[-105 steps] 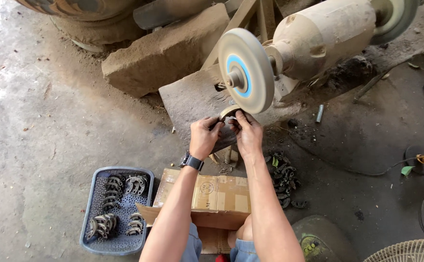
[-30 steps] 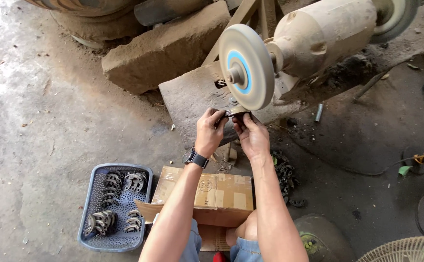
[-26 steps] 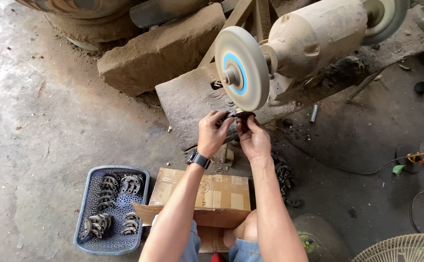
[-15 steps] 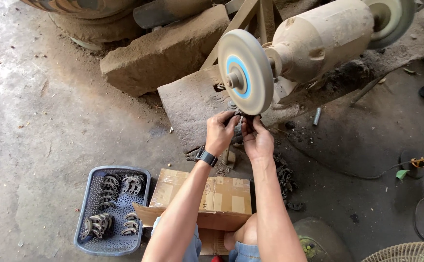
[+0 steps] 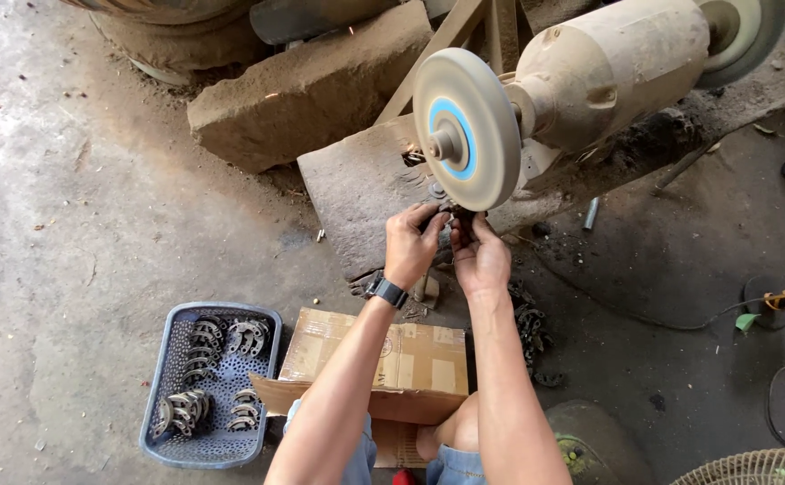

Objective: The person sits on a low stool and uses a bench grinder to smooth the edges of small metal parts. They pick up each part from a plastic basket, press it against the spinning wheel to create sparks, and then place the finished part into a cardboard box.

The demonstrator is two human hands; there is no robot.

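Left hand: your left hand (image 5: 410, 244) sits at centre frame, fingers curled shut round a small dark metal part (image 5: 458, 218), black watch (image 5: 386, 291) on the wrist
Right hand: your right hand (image 5: 480, 256) is just beside the left, touching it, fingers also closed on the same part
Metal part: pinched between both hands, raised to the lower edge of the buffing wheel (image 5: 466, 128); it is mostly hidden by your fingers, so you cannot tell its exact shape
Buffing wheel: pale disc with a blue ring, upper centre of the frame, mounted on the dusty motor housing (image 5: 613, 61) to its right
Cardboard box (image 5: 404, 364): lower centre, under your forearms
Basket (image 5: 172, 431): blue-grey plastic, lower left, on the concrete floor (image 5: 78, 224), holding curved metal pieces (image 5: 208, 337)
Stone block (image 5: 307, 85): upper centre left, beyond the wheel
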